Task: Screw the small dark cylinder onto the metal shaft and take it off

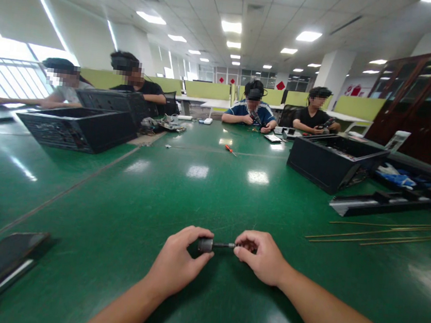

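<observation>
Above the green tabletop, near its front, is a dark metal cylinder with a thin shaft, lying roughly level from left to right. My left hand grips the thick cylinder end between thumb and fingers. At the other end, my right hand pinches the tip of the shaft, its fingers curled. That tip is partly hidden by the fingers, so I cannot make out whether a separate small piece is there.
Brass-coloured rods and a long metal rail lie at right. Black computer cases stand at left and right. An orange screwdriver lies ahead. A flat dark device sits front left. Several people sit across the table.
</observation>
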A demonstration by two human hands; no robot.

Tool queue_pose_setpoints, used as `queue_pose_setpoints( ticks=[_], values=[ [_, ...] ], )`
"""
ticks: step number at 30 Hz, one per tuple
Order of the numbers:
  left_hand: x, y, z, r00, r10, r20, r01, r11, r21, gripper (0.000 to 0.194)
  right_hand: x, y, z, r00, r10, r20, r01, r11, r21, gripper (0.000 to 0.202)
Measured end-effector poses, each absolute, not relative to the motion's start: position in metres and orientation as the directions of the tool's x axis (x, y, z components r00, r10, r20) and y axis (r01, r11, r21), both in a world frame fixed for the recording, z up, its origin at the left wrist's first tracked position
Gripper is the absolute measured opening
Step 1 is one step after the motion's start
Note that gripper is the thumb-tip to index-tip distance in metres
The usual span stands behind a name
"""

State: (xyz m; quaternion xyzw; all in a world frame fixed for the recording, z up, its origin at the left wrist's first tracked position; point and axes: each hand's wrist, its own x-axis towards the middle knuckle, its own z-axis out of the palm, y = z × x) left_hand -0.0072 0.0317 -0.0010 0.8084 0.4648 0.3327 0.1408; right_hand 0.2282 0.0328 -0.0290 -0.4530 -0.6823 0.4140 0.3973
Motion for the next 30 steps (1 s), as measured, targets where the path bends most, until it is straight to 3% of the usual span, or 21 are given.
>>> queue_pose_setpoints(
  ticks=[23,26,30],
  values=[
    [-0.008,0.031,0.002,0.346,0.844,0.409,0.669,-0.528,0.523,0.022,0.230,0.035,-0.031,-0.277,0.951,0.136,0.249,0.208,-0.946,0.010],
    [-0.011,0.034,0.004,0.305,0.868,0.392,0.686,-0.486,0.541,0.025,0.230,0.036,-0.033,-0.262,0.956,0.128,0.227,0.190,-0.955,0.010],
    [-0.019,0.044,0.008,0.138,0.903,0.407,0.702,-0.379,0.603,0.044,0.231,0.038,-0.036,-0.260,0.959,0.116,0.217,0.175,-0.960,0.011]
  ],
)
